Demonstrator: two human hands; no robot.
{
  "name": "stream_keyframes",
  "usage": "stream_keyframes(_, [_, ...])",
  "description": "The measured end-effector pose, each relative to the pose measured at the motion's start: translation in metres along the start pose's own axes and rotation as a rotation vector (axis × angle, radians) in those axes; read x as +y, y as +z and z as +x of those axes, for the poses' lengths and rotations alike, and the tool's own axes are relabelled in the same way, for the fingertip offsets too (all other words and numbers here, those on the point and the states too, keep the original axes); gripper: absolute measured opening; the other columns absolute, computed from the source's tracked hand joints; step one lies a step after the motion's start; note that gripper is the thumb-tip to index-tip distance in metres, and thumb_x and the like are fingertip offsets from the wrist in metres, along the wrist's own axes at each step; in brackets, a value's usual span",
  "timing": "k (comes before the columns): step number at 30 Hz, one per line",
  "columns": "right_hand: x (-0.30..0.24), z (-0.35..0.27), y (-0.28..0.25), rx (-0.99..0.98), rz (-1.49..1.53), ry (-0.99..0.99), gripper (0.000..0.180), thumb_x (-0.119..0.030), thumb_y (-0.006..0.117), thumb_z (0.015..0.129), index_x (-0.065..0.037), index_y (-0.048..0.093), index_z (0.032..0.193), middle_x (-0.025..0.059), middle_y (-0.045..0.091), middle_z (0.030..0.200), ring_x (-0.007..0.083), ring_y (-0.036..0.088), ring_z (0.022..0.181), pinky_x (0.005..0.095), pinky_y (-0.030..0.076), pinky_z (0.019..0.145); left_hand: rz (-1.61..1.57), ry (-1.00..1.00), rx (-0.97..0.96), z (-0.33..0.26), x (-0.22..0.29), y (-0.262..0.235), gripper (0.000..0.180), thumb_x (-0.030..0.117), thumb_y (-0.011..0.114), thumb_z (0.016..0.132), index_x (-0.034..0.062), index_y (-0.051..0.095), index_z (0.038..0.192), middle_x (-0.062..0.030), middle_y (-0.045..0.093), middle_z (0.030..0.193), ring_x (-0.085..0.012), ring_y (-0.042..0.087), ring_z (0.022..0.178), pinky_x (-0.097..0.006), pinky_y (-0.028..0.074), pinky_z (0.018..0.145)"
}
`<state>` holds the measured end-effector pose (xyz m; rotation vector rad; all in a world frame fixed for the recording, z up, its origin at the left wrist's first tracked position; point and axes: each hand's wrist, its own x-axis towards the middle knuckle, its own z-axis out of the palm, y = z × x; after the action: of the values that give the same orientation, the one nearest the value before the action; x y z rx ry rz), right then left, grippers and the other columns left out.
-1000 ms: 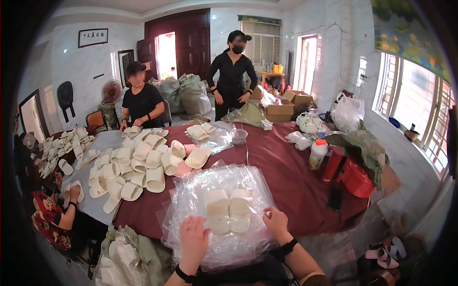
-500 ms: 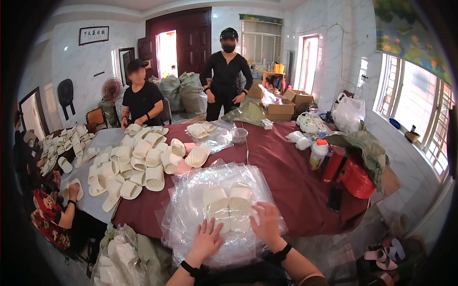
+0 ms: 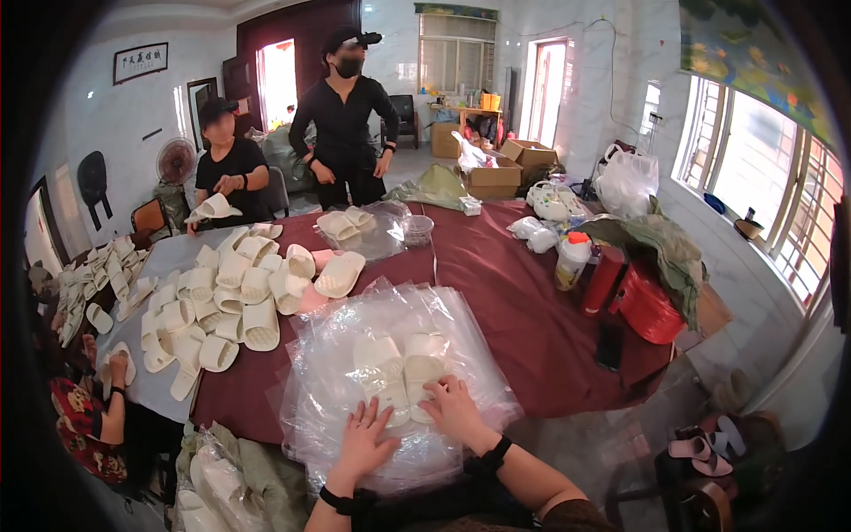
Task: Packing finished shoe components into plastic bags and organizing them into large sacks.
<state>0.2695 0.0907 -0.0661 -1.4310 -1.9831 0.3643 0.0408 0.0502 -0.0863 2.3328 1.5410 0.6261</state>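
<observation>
Left hand, right hand: fingers spread flat, gripping nothing, pressing pair of cream foam slippers bagged atop stack of clear plastic bags at near edge of maroon-clothed table. Loose cream slippers pile left; red bucket right. Bag edges indistinct.

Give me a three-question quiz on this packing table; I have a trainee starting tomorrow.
1. True or false: both hands, left and right, lie flat on the bagged slippers.
2. What covers the table? A) red cloth B) newspaper C) bare wood
3. Fill in: the loose slippers are piled to the wearer's ____.

Key: 1 true; 2 A; 3 left
</observation>
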Motion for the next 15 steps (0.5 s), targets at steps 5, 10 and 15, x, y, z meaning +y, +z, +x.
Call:
stream_keyframes(5, [0.014,0.004,0.006,0.03,0.028,-0.027,0.037,-0.025,0.068,0.084,-0.007,0.058,0.114,0.0185,0.05,0.114,0.0383,0.05,0.103,0.0448,0.046,0.086,-0.212,-0.04,0.127,0.004,-0.002,-0.009,0.061,0.036,0.07,0.08,0.0083,0.051,0.131,-0.0195,0.039,0.144,-0.0425,0.033,0.134,-0.052,0.028,0.109])
stream_keyframes(10, [0.007,0.003,0.004,0.04,0.032,-0.029,0.038,-0.024,0.068,0.083,-0.007,0.056,0.115,0.0188,0.05,0.114,0.039,0.05,0.103,0.045,0.046,0.087,0.048,-0.3,0.375,0.001,0.016,-0.03,0.054,0.034,0.075,0.076,0.0012,0.058,0.117,-0.0198,0.051,0.127,-0.0411,0.046,0.118,-0.048,0.04,0.098])
stream_keyframes(15, [0.01,0.002,0.006,0.032,0.036,0.003,0.039,-0.023,0.069,0.083,-0.007,0.057,0.116,0.0186,0.05,0.114,0.0379,0.049,0.105,0.0435,0.046,0.089,0.164,-0.519,0.297,0.007,0.013,-0.027,0.057,0.039,0.078,0.07,0.0023,0.062,0.11,-0.0145,0.062,0.095,-0.0354,0.057,0.094,-0.045,0.047,0.081])
